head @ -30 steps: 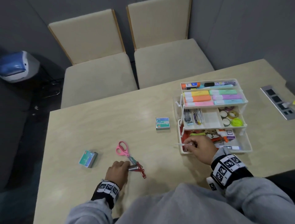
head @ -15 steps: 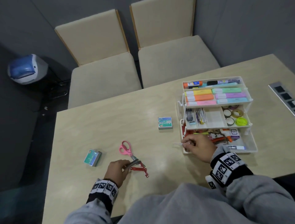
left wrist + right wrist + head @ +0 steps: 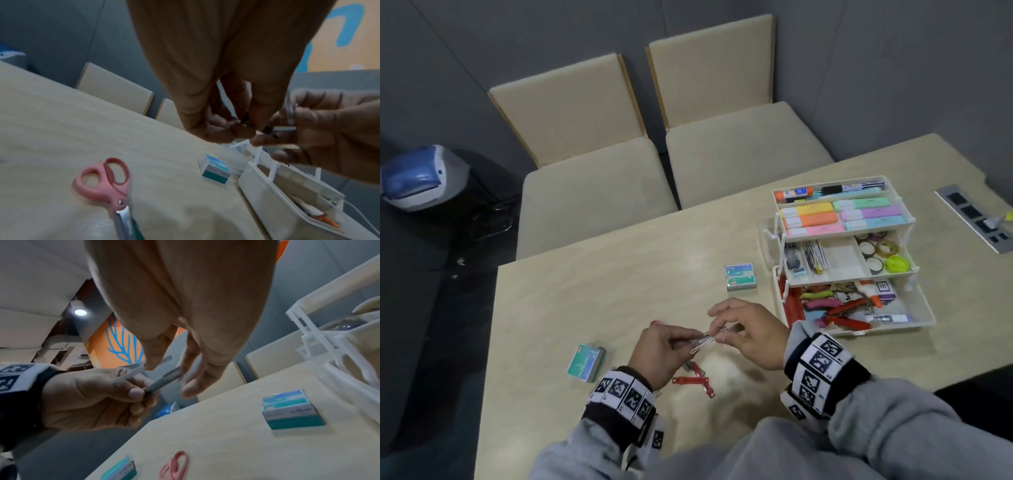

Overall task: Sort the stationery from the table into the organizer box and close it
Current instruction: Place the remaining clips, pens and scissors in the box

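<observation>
Two hands meet just above the pale wooden desk (image 3: 592, 294), low in the centre of the head view. The left hand (image 3: 664, 353) pinches a small bundle of grey metal clips (image 3: 703, 341) between thumb and curled fingers, and the right hand (image 3: 751, 334) pinches the other end of the same bundle with thumb and forefinger, its remaining fingers loosely spread. Below the hands, a red folding metal fastener (image 3: 697, 378) lies flat on the desk. At the lower left, a teal and white staple box (image 3: 586, 363) sits on the desk. In the left wrist view, pink-handled scissors (image 3: 107, 180) lie on the desk at the lower left of the frame. A second teal and white staple box (image 3: 740, 277) rests near the middle of the head view, just beside the white plastic tiered organizer box (image 3: 924, 318), which stands open at the right with pastel highlighters in the top tray, tape rolls in the middle tray, and red and pink items in the bottom.
</observation>
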`<act>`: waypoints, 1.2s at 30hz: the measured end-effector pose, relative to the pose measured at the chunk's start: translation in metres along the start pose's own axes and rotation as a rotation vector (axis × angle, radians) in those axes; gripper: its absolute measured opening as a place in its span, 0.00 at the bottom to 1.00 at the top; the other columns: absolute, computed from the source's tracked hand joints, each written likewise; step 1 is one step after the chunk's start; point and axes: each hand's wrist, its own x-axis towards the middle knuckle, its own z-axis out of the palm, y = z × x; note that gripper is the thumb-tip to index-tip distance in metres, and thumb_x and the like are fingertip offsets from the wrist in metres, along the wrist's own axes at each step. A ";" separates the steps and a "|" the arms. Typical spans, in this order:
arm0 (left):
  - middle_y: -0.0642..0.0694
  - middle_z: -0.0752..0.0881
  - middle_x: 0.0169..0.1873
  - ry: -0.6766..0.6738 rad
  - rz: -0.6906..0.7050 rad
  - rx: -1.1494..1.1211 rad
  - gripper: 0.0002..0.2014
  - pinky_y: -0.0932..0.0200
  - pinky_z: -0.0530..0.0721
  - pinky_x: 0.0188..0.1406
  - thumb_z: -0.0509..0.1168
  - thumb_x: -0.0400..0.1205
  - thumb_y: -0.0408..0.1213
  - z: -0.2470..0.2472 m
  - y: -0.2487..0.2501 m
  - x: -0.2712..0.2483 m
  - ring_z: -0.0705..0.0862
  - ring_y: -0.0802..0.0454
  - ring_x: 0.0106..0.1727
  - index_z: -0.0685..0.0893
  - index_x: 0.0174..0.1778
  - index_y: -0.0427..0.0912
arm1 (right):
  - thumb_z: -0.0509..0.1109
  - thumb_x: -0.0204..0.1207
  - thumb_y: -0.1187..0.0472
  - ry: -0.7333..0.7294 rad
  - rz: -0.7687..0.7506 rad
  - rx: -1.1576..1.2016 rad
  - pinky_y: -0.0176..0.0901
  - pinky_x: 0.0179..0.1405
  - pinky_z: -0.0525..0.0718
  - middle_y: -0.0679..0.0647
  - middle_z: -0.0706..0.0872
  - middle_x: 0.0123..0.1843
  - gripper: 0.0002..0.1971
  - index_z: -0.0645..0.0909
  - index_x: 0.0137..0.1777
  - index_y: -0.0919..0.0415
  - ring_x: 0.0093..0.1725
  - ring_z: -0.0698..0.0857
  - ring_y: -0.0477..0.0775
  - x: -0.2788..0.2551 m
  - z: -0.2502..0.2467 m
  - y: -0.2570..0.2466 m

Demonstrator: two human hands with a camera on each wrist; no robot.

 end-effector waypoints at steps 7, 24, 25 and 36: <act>0.42 0.93 0.42 -0.106 -0.108 -0.215 0.13 0.61 0.86 0.47 0.75 0.74 0.26 -0.015 -0.022 -0.015 0.90 0.50 0.43 0.90 0.54 0.39 | 0.74 0.77 0.69 0.025 0.171 0.187 0.44 0.48 0.91 0.56 0.92 0.38 0.05 0.90 0.49 0.62 0.39 0.92 0.51 -0.003 0.025 0.005; 0.50 0.85 0.30 -0.039 -0.193 0.647 0.09 0.56 0.81 0.38 0.63 0.73 0.48 -0.002 -0.122 -0.032 0.83 0.48 0.37 0.78 0.32 0.47 | 0.82 0.68 0.66 0.412 0.408 0.174 0.28 0.38 0.81 0.46 0.90 0.33 0.06 0.93 0.42 0.56 0.34 0.86 0.38 -0.035 -0.003 0.030; 0.52 0.84 0.26 -0.016 -0.138 0.578 0.09 0.58 0.79 0.35 0.65 0.72 0.47 -0.003 -0.110 -0.028 0.82 0.53 0.32 0.78 0.30 0.48 | 0.83 0.67 0.66 0.429 0.415 0.198 0.31 0.42 0.84 0.47 0.91 0.34 0.07 0.93 0.42 0.55 0.37 0.87 0.41 -0.036 -0.007 0.031; 0.42 0.86 0.28 -0.208 0.029 -0.221 0.02 0.62 0.74 0.25 0.72 0.75 0.33 0.060 0.048 0.047 0.82 0.52 0.29 0.87 0.38 0.39 | 0.79 0.67 0.77 0.502 0.304 0.691 0.46 0.43 0.88 0.65 0.91 0.38 0.08 0.88 0.41 0.66 0.41 0.89 0.59 -0.031 -0.030 0.031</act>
